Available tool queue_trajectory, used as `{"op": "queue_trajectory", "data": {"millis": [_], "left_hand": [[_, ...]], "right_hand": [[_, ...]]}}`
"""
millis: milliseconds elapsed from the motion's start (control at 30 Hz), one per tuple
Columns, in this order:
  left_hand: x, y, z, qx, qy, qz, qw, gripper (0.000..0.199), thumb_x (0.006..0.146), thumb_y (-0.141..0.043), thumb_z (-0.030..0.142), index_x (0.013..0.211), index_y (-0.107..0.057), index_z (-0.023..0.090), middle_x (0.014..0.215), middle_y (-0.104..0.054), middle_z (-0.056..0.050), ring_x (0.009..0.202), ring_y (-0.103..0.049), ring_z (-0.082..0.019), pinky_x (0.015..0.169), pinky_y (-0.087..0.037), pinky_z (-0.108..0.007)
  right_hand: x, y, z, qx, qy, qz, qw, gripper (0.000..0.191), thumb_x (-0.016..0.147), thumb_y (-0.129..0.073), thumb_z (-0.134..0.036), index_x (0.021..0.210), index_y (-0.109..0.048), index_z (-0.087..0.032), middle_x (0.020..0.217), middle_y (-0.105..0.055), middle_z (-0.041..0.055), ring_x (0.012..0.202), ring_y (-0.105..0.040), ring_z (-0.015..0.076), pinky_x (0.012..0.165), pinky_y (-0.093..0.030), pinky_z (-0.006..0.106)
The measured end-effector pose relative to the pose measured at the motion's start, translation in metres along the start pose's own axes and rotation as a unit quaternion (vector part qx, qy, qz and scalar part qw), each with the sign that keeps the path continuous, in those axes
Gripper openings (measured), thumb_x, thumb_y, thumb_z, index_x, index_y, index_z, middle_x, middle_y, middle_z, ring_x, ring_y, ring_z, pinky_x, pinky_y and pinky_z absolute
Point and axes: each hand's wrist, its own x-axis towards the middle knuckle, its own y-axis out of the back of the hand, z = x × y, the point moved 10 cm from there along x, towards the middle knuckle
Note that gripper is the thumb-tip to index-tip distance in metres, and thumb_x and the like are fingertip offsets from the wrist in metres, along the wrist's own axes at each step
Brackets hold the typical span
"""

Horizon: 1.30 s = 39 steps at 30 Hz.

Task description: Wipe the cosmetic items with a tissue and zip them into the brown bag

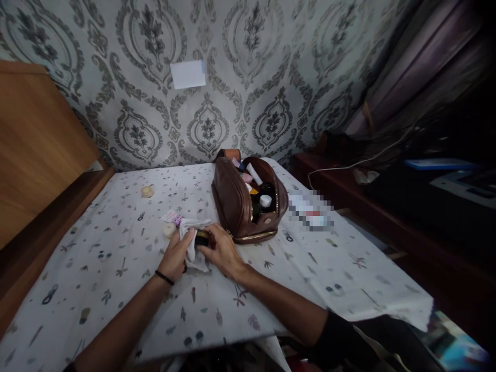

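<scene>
My left hand (pixel 175 257), with a dark band at the wrist, is closed on a crumpled white cloth (pixel 191 249). The cloth wraps one side of a small black jar (pixel 201 238) with a gold band. Around the other side of that jar curl the fingers of my right hand (pixel 225 252). Just beyond my right hand stands a brown leather toiletry bag (pixel 234 194), unzipped. Several items lie in it, among them a white-capped container (pixel 265 200) and a white tube (pixel 254 174). A cream-coloured round item (pixel 169 230) sits beside the cloth.
A patterned white cloth (pixel 127 289) covers the table. Farther back lies another cream round item (pixel 146 191), and near my left hand a pink-and-white packet (pixel 173 217). A wooden cabinet (pixel 42 139) borders the left. On the right, a white cable (pixel 349 166) runs over a dark red surface.
</scene>
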Motion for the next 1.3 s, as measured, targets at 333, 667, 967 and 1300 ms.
{"op": "queue_trajectory", "data": {"millis": [333,667,967,1300], "left_hand": [[-0.005,-0.019,0.011,0.106,-0.066,-0.108,0.986,0.045,0.069,-0.080,0.038,0.105,-0.065,0.017,0.103,-0.071,-0.005,0.100,-0.063,-0.022,0.093,-0.047,-0.034],[-0.001,-0.006,0.008,0.083,-0.070,-0.054,0.993,0.048,0.076,-0.070,0.054,0.105,-0.069,0.015,0.103,-0.072,-0.008,0.105,-0.063,-0.025,0.099,-0.043,-0.037],[0.004,0.010,-0.003,0.044,-0.008,0.017,0.999,0.053,0.066,-0.075,0.060,0.092,-0.068,0.015,0.088,-0.072,-0.004,0.090,-0.066,-0.022,0.078,-0.048,-0.029],[-0.002,-0.011,0.007,0.053,-0.036,-0.079,0.995,0.045,0.071,-0.078,0.046,0.103,-0.068,0.016,0.103,-0.072,-0.007,0.105,-0.064,-0.025,0.097,-0.045,-0.036]], "right_hand": [[-0.001,-0.005,0.000,0.000,0.029,0.003,1.000,0.021,0.074,-0.060,-0.009,0.091,-0.056,-0.020,0.090,-0.059,0.0022,0.084,-0.058,0.0185,0.076,-0.046,0.029],[0.001,-0.005,0.002,-0.020,0.014,-0.005,1.000,0.033,0.068,-0.062,-0.006,0.098,-0.060,-0.019,0.091,-0.057,0.0019,0.084,-0.054,0.0184,0.077,-0.046,0.031],[0.000,-0.007,0.003,0.021,-0.007,-0.023,0.999,0.026,0.074,-0.068,-0.012,0.097,-0.061,-0.020,0.087,-0.060,0.0000,0.082,-0.057,0.0172,0.076,-0.045,0.030],[0.001,-0.007,0.003,0.007,0.002,-0.023,1.000,0.025,0.070,-0.061,-0.005,0.090,-0.061,-0.019,0.086,-0.059,0.0007,0.078,-0.056,0.0170,0.072,-0.045,0.029]]}}
